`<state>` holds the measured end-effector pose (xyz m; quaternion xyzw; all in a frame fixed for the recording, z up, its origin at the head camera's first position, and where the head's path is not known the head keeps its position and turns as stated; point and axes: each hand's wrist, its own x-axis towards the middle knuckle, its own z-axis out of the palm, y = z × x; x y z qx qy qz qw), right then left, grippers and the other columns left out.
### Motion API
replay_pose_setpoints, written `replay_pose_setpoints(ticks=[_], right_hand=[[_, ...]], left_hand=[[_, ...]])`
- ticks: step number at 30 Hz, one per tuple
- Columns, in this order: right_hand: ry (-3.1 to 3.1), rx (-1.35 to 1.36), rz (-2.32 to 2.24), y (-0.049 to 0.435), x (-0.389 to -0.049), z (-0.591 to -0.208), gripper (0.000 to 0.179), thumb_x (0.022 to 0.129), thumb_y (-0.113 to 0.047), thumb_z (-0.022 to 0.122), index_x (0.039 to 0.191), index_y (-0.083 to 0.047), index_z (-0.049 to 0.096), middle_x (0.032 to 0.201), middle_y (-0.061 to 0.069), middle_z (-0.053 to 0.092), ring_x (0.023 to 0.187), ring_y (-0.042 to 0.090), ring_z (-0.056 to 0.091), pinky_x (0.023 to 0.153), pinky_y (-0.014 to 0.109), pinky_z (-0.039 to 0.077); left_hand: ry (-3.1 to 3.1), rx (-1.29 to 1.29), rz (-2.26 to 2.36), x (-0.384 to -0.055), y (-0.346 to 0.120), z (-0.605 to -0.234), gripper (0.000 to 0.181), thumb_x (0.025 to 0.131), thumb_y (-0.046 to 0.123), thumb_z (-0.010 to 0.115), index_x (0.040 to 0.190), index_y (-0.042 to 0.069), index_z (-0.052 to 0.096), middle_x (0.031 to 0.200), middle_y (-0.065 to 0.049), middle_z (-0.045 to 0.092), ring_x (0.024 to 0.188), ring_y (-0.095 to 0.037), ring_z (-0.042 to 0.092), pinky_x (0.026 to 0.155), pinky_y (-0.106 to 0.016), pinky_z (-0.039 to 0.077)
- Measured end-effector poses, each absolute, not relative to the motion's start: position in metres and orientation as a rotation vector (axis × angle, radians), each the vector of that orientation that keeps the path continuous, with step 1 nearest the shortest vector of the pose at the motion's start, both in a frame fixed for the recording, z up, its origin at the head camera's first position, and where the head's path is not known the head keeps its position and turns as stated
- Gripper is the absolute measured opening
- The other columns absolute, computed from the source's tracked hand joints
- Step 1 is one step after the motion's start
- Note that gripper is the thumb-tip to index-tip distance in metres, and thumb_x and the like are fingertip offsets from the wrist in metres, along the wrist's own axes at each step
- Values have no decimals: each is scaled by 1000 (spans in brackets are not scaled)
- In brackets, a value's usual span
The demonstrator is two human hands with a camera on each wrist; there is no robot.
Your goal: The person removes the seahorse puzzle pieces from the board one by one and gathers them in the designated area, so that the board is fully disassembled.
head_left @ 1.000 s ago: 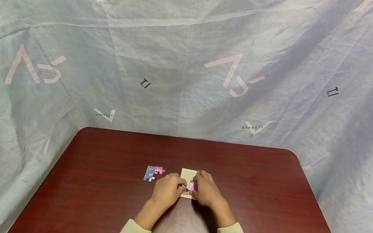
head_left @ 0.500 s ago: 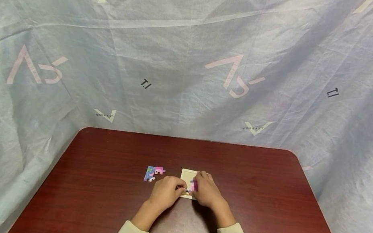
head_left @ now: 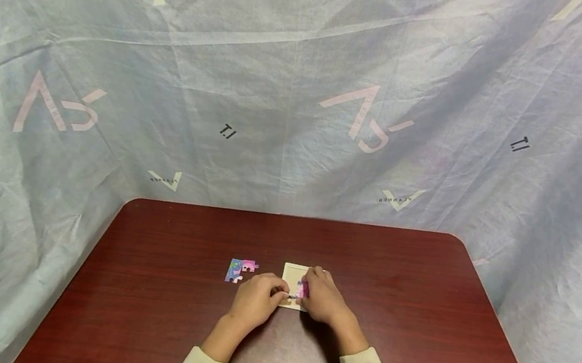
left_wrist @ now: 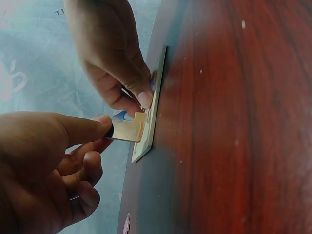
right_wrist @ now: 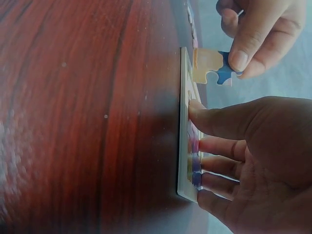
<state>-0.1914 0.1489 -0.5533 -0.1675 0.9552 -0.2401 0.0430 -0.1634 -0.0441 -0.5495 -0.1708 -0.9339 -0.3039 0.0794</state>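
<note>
- A person's left hand (head_left: 257, 297) has its grip clamped on a puzzle piece (left_wrist: 127, 129), thumb and fingertips pinching the blue end.
- The puzzle piece tilts over the near left part of a pale, shallow tray (head_left: 290, 266), sandy end inward; whether it touches is unclear.
- The right hand (head_left: 326, 298) lays fairly straight fingers and thumb on the tray and the fitted pieces (head_left: 302, 289), with no pinch visible.
- On the counter (head_left: 161, 313), left of the tray, lie loose pieces (head_left: 234, 269) in blue and pink.
- The held piece looks thin, probably light and stiff, its smooth face perhaps a little slippery.
- Opposite faces near an edge seem the best hold; the narrow knobs could bend.
</note>
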Motion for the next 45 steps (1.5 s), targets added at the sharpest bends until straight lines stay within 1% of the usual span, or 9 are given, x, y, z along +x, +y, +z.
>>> replay_pose_setpoints(ticks=[3, 6, 12, 14, 18, 23, 31, 35, 45], right_hand=[[2923, -508, -732, 149, -192, -553, 43, 85, -14, 87, 118, 4, 66, 131, 20, 60, 133, 45, 53, 115, 54, 44], [2925, -507, -729, 149, -192, -554, 43, 85, -14, 87, 117, 3, 66, 130, 20, 61, 133, 45, 53, 115, 54, 44], [2925, -507, -727, 150, -192, -553, 40, 86, -15, 87, 116, 1, 66, 120, 15, 61, 130, 43, 54, 112, 52, 46], [2930, -508, -722, 150, -192, -553, 39, 86, -15, 87, 115, 0, 66, 116, 13, 61, 128, 42, 55, 110, 52, 47], [2941, -510, -711, 151, -194, -555, 38, 86, -16, 87, 113, 0, 66, 115, 13, 60, 127, 41, 55, 110, 52, 47], [2945, -509, -712, 150, -194, -556, 41, 85, -15, 88, 115, 1, 66, 118, 14, 61, 128, 42, 55, 111, 52, 46], [2938, -500, -734, 149, -194, -555, 43, 84, -16, 88, 117, 2, 65, 117, 14, 60, 128, 42, 55, 111, 53, 46], [2938, -504, -744, 149, -194, -555, 43, 84, -15, 88, 117, 3, 66, 119, 15, 61, 128, 42, 54, 112, 52, 46], [2928, -501, -774, 149, -194, -557, 44, 84, -14, 87, 119, 4, 66, 130, 20, 61, 132, 44, 53, 115, 54, 44]], left_hand=[[-2800, -495, -917, -163, -46, -549, 3, 91, 21, 83, 91, 22, 80, 90, 7, 74, 78, -9, 68, 66, -27, 51], [-2815, -488, -919, -163, -49, -548, 0, 93, 21, 81, 93, 21, 80, 91, 7, 74, 80, -9, 69, 67, -28, 53], [-2838, -466, -942, -163, -55, -547, 7, 97, 23, 76, 94, 17, 78, 90, 7, 73, 78, -7, 66, 67, -27, 51], [-2838, -463, -948, -163, -57, -547, 6, 97, 22, 76, 93, 18, 77, 89, 7, 72, 77, -7, 65, 67, -27, 51], [-2834, -455, -947, -164, -61, -547, 5, 96, 21, 77, 92, 20, 76, 87, 8, 70, 76, -6, 63, 66, -26, 49], [-2845, -416, -932, -165, -67, -550, 5, 97, 22, 77, 92, 23, 76, 86, 9, 70, 78, -6, 63, 68, -26, 50], [-2864, -373, -957, -165, -75, -548, 5, 97, 19, 76, 93, 21, 74, 88, 6, 71, 79, -7, 62, 67, -30, 50], [-2868, -349, -947, -166, -79, -548, 6, 97, 17, 76, 92, 21, 74, 89, 7, 70, 80, -7, 62, 67, -29, 50], [-2854, -296, -972, -168, -93, -547, 7, 97, 19, 76, 91, 22, 74, 89, 7, 69, 78, -7, 61, 67, -30, 49]])
